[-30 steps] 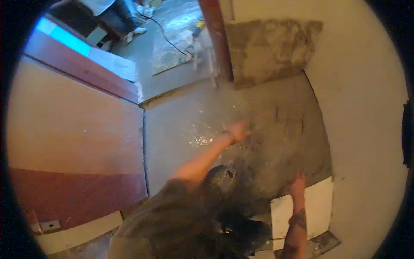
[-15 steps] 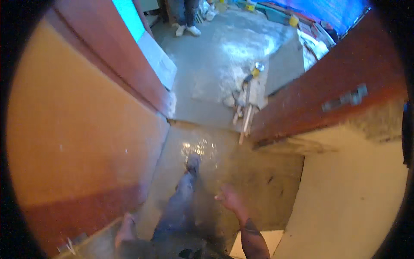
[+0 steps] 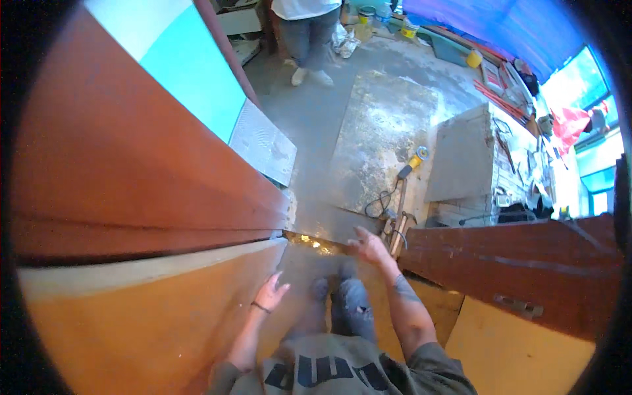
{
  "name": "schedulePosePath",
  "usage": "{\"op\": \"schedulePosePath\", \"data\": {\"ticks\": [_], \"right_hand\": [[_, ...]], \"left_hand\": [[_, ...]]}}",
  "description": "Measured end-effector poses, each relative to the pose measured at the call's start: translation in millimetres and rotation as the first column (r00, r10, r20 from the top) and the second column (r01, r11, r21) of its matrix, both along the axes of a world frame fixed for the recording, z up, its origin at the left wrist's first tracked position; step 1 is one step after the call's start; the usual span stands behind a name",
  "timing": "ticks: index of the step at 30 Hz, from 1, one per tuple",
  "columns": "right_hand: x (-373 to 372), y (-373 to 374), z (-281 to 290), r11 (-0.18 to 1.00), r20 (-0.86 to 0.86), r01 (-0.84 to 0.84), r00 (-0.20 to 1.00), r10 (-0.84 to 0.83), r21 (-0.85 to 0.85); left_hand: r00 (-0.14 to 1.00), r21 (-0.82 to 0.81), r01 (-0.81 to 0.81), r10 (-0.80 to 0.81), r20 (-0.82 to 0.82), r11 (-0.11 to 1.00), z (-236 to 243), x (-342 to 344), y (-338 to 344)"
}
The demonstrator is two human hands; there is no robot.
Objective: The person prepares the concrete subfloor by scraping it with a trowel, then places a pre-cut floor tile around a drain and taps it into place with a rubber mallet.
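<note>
My left hand (image 3: 271,292) hangs beside the orange wall (image 3: 151,316), empty, with its thumb and fingers apart and a dark band at the wrist. Farther forward, my right hand (image 3: 370,247) holds nothing, its fingers loosely spread. It is nearest to the doorway's threshold (image 3: 316,243) and some long thin bars (image 3: 399,240) on the floor just beyond. A yellow angle grinder (image 3: 415,160) with a black cord lies past those bars, on a large dusty board (image 3: 375,131).
Brown door framing (image 3: 474,263) flanks the opening on both sides. Ahead on the right stands a bench (image 3: 520,151) strewn with tools. Another person (image 3: 307,33) stands at the far left. A perforated grey panel (image 3: 263,141) is by the left jamb; buckets (image 3: 408,27) line the back.
I have moved forward to the doorway, and the room beyond appears closer. My left hand has risen to mid-view, and my right hand reaches farther ahead.
</note>
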State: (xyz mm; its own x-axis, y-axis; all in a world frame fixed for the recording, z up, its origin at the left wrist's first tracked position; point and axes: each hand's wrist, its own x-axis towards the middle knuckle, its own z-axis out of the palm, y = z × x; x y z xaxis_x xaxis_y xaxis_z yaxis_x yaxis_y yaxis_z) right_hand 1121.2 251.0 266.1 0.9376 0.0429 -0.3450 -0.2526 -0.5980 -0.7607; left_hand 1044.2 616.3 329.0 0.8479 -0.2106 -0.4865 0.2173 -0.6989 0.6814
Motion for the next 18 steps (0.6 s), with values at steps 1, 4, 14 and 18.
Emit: {"op": "schedulePosePath", "data": {"ticks": [1,4,14,18], "right_hand": [[27,-7,15,0.999,-0.043,0.021,0.999,-0.02,0.032],[96,-30,32,1.0,-0.08,0.003,0.997,-0.006,-0.027],[327,-91,24,0.951,-0.201,-0.174,0.972,0.124,-0.257],[497,-39,68,0.97,-0.115,-0.233,0.968,0.224,-0.073]], "left_hand": [[1.0,0.014,-0.019,0.019,-0.004,1.0,1,17,2],[0.99,-0.018,0.087,-0.085,0.113,0.996,-11,65,2],[0.689,0.39,-0.174,0.394,-0.608,0.904,-25,-21,55],[0.387,0.399,-0.481,0.598,-0.702,0.78,1,7,-22]]}}
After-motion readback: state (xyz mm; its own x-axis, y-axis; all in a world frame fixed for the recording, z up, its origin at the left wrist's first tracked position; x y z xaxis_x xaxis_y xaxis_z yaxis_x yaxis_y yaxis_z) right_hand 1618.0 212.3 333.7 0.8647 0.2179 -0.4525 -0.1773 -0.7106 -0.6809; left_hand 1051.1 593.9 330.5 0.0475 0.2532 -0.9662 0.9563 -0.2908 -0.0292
